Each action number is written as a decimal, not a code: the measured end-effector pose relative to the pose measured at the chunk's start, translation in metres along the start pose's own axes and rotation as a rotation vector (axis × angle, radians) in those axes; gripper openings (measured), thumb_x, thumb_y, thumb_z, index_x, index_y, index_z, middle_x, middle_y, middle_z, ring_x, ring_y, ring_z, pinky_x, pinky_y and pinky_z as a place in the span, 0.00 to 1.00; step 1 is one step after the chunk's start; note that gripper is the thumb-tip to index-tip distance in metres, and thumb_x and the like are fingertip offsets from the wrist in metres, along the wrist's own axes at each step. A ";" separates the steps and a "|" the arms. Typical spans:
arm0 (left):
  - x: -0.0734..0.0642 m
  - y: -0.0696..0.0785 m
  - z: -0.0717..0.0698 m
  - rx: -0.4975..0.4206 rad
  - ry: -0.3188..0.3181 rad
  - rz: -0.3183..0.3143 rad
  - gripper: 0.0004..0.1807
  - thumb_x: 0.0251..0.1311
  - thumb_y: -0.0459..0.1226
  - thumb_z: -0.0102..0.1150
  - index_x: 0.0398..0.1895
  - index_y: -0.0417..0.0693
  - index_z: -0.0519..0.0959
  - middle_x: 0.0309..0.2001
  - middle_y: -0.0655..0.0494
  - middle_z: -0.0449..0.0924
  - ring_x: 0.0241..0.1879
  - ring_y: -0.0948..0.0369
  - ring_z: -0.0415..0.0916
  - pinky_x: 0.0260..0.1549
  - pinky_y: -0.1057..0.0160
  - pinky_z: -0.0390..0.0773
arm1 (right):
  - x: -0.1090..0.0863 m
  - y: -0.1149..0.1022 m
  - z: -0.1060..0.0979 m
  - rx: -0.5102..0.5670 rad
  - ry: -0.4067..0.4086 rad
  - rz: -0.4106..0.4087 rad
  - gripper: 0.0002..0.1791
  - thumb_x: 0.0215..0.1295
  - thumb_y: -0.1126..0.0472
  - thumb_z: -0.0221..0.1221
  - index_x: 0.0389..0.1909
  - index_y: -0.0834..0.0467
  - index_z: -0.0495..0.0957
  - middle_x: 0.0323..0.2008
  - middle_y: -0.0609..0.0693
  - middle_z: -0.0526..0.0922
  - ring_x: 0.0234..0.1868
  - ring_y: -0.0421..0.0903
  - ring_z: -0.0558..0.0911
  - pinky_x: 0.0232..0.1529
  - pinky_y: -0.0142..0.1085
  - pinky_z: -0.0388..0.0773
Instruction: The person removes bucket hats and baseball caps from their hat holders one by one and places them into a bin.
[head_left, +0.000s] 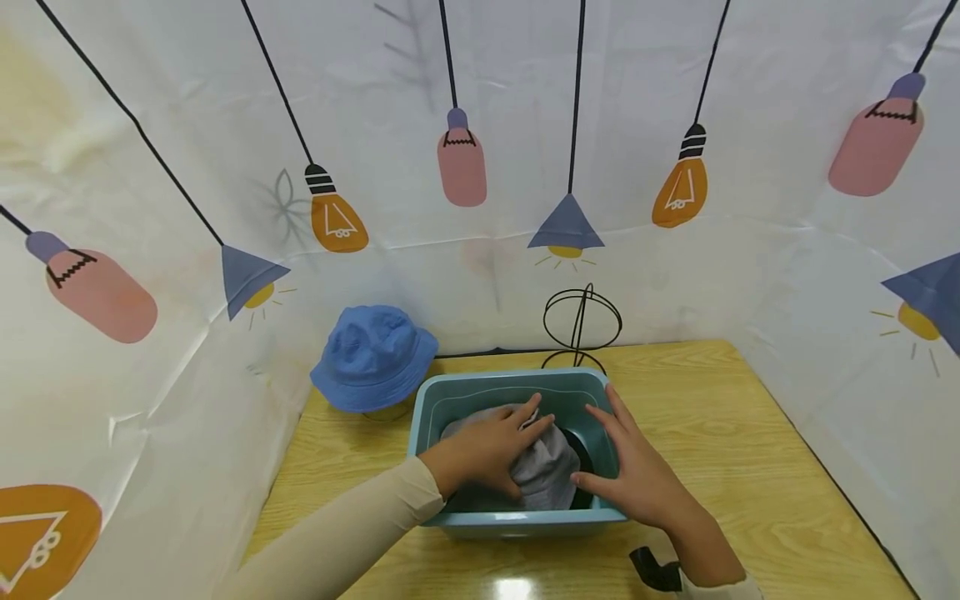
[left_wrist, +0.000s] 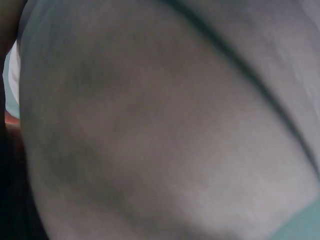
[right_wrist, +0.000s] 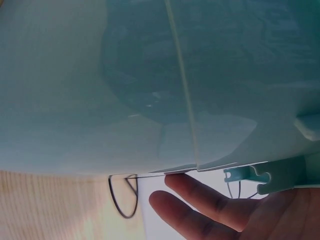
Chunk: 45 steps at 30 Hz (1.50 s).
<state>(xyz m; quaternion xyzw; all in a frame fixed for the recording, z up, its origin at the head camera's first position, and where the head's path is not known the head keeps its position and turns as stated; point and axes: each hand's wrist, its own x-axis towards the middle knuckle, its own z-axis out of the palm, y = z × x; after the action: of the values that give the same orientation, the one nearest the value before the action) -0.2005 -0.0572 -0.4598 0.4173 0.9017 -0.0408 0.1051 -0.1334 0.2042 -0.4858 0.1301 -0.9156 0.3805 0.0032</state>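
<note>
A blue-green plastic basin [head_left: 517,518] stands on the wooden table in the head view. Inside lies a grey fabric hat [head_left: 551,475], with something black [head_left: 581,458] beside it. My left hand [head_left: 487,450] is over the hat with its fingers spread, partly covering it. Blurred grey fabric [left_wrist: 150,125] fills most of the left wrist view. At the basin's right rim, my right hand [head_left: 637,475] has its fingers apart and its thumb over the inside. The right wrist view shows the basin's outer wall [right_wrist: 140,85] close up, with right-hand fingers [right_wrist: 215,200] near its edge.
Behind the basin to the left, a blue bucket hat [head_left: 375,358] sits raised on a stand. A black wire stand [head_left: 581,321] without a hat is at the back edge of the table [head_left: 720,433]. White sheeting printed with lamps surrounds the table.
</note>
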 end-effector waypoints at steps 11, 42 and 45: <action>0.012 0.002 0.006 -0.020 -0.069 -0.027 0.69 0.43 0.70 0.75 0.85 0.69 0.45 0.86 0.53 0.39 0.75 0.41 0.63 0.63 0.46 0.78 | 0.001 0.001 0.002 0.006 -0.003 0.005 0.54 0.59 0.41 0.73 0.82 0.46 0.56 0.85 0.50 0.32 0.80 0.69 0.54 0.61 0.73 0.69; 0.027 0.008 0.021 -0.079 -0.262 -0.072 0.60 0.52 0.80 0.53 0.84 0.78 0.40 0.86 0.56 0.37 0.79 0.41 0.56 0.60 0.36 0.77 | 0.000 0.001 -0.001 0.002 -0.002 0.000 0.53 0.61 0.39 0.72 0.82 0.47 0.56 0.85 0.51 0.33 0.80 0.70 0.54 0.60 0.73 0.70; 0.028 0.008 0.023 -0.071 -0.269 -0.076 0.59 0.53 0.80 0.53 0.84 0.78 0.40 0.86 0.56 0.38 0.79 0.42 0.56 0.60 0.35 0.77 | 0.001 0.002 0.000 0.005 -0.002 -0.005 0.53 0.61 0.40 0.72 0.82 0.47 0.56 0.85 0.51 0.33 0.80 0.70 0.54 0.60 0.73 0.69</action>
<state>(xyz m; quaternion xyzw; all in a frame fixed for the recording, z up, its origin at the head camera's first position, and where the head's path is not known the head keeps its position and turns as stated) -0.2087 -0.0350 -0.4880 0.3697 0.8955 -0.0686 0.2381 -0.1346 0.2055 -0.4872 0.1327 -0.9143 0.3827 0.0026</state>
